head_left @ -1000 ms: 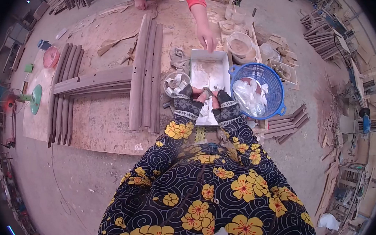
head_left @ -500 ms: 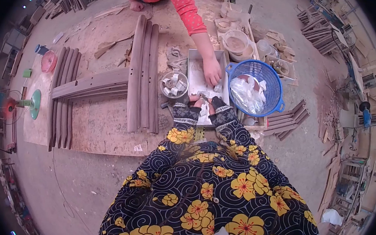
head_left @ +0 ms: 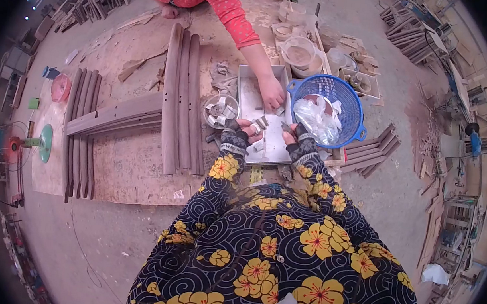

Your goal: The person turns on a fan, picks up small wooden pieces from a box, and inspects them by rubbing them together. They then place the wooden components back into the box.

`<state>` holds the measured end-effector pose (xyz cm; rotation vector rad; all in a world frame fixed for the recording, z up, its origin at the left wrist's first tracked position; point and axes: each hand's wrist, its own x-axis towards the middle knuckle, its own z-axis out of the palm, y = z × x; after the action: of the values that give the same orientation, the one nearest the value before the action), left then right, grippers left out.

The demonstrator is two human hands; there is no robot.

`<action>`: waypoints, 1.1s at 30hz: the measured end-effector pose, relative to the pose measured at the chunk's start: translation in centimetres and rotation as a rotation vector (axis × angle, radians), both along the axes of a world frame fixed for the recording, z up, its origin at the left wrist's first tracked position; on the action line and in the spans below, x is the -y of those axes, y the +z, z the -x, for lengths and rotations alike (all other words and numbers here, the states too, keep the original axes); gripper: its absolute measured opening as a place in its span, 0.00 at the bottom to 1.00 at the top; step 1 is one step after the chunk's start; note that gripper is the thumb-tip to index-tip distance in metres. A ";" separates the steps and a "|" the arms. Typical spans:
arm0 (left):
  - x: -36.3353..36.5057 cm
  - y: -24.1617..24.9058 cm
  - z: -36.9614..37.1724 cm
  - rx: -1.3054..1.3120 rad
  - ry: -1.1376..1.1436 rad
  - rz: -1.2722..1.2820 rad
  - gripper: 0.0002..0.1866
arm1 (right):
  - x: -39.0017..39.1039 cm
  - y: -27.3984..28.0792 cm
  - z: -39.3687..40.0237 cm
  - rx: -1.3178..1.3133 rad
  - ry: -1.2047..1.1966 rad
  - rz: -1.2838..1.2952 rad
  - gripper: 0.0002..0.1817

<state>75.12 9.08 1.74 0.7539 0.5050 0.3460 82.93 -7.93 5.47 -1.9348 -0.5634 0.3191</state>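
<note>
My left hand [head_left: 247, 130] is over the left edge of the white tray [head_left: 275, 152], its fingers curled round several small grey-brown pieces [head_left: 262, 122] that look like short wooden bits. My right hand [head_left: 292, 134] is at the tray's right side, thumb and fingers pinched on a small dark piece [head_left: 285, 127]. Both wrists wear patterned knit cuffs. A co-worker's hand [head_left: 272, 94] reaches into the far part of the tray, among small pieces there. Left of the tray stands a round tub [head_left: 207, 115] with pale, rolled-looking pieces in it.
A blue basket [head_left: 360, 110] holding clear plastic bags stands right of the tray. Dark shaped wooden bars [head_left: 172, 100] lie on the table at left. Behind the basket are plastic tubs [head_left: 298, 52]. A crumpled cloth [head_left: 223, 77] lies beyond the round tub.
My hands were close together over the tray and have moved apart, the left leftward, the right rightward. The small pieces now show in my left fingers. The co-worker's hand stays in the tray.
</note>
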 end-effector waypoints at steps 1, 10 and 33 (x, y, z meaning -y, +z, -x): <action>-0.1 0.3 0.0 0.017 -0.046 0.045 0.10 | -0.3 0.6 -0.1 -0.030 0.003 0.039 0.15; 0.7 -1.4 -0.1 0.017 -0.188 -0.025 0.13 | -3.0 -2.8 -1.6 -0.214 0.015 0.100 0.27; 1.7 -9.5 -2.6 -0.543 -0.354 -1.389 0.18 | -0.7 -3.4 -1.8 0.150 -0.126 0.126 0.16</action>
<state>77.69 7.35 -7.75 2.2934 0.5867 0.1061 84.74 -7.26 2.11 -2.1184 -0.5260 0.1326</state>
